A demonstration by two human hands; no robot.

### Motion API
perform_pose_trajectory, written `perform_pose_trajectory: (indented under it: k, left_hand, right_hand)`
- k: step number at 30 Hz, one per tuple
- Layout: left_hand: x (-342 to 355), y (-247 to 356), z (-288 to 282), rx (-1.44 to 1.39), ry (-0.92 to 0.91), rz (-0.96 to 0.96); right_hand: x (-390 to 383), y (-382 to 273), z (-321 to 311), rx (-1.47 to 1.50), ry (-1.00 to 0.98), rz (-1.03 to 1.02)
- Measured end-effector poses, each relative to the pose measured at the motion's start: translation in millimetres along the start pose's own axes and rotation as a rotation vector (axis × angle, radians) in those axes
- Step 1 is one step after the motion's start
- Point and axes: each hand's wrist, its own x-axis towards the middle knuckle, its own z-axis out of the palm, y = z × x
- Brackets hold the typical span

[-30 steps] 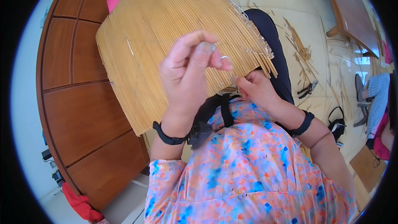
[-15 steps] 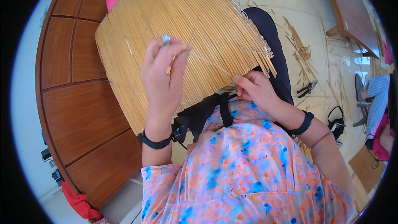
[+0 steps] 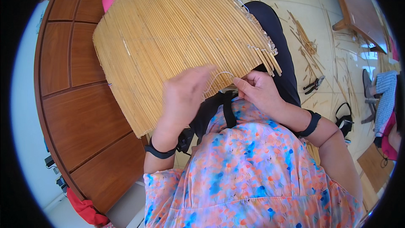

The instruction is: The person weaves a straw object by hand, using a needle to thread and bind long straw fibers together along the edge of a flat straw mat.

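Note:
Across my lap lies a mat of thin yellow straw-like sticks [image 3: 168, 29], laid side by side and bound along the edges. A thin white string [image 3: 220, 73] loops up from my right fingers and curves down toward the mat's near edge beside my left hand. My right hand [image 3: 260, 90] is closed at that edge, thumb and forefinger pinching the string. Over the near part of the mat is my left hand [image 3: 184, 95]; motion smears its fingers, so whether they grip anything is unclear. Several stick ends [image 3: 270, 61] jut out loosely at the right corner.
A brown wooden panelled cabinet [image 3: 84, 122] stands close on the left. To the right, loose sticks [image 3: 306, 38] and pliers-like cutters [image 3: 314, 85] lie on the tiled floor. A wooden table [image 3: 358, 8] is at the far right, and a person in checked trousers [image 3: 384, 97] sits below it.
My left hand has dropped toward me and to the right, and the string, stretched taut before, now hangs in a slack loop. My right hand stays at the mat's edge.

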Motion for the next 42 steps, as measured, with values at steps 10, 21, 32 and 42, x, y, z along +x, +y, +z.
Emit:
perform_pose_trajectory:
  k: [10,21,32,42]
  left_hand:
    - [9,2,-20,-0.634,0.419,-0.069]
    - [-1,2,3,0.184,-0.052,0.072]
    - [2,8,-2,0.389,-0.19,0.196]
    - [6,12,-6,0.489,-0.16,0.251]
  right_hand:
    - [0,-1,0,0.034,-0.014,0.012]
    - [-2,-3,1,0.02,-0.003,0.013]
    - [-2,2,6,0.059,0.029,-0.068]
    - [-1,2,7,0.032,0.059,-0.043]
